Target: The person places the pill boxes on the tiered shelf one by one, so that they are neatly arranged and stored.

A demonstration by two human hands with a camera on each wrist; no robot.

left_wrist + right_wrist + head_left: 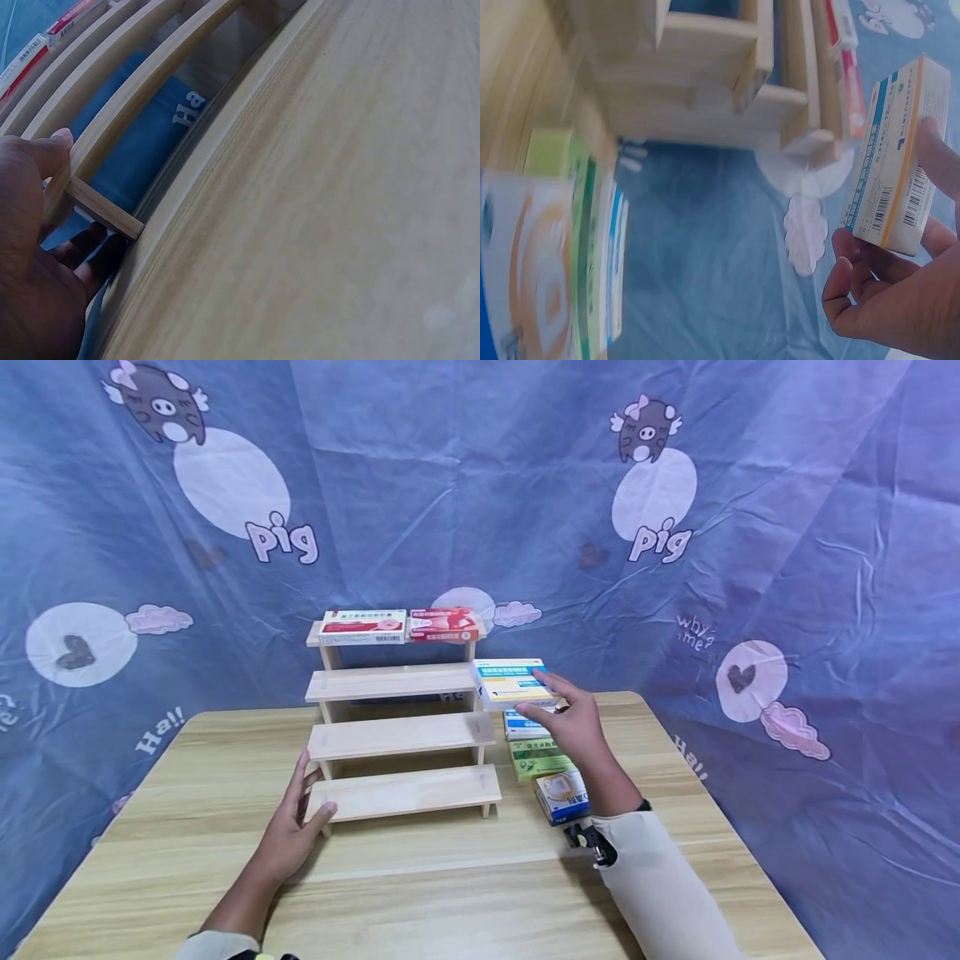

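Observation:
My right hand [576, 723] pinches a white medicine box [514, 683] with blue and yellow bands, thumb on one side and fingers on the other. The box is in the air beside the right end of a four-tier wooden display rack [405, 737]. In the right wrist view, the barcoded sides of this box [892, 165] face the camera. My left hand [291, 827] grips the left end of the rack's lowest tier, with the thumb [56, 146] over the board and fingers near its leg. On the top tier lie a white-and-red box [363, 627] and a red-and-pink box [443, 624].
Right of the rack, on the wooden table [420, 902], lie a blue-and-white box [525, 725], a green box [536, 760] and a blue box with a white-and-orange face [561, 795]. A blue patterned cloth [465, 485] hangs behind the table.

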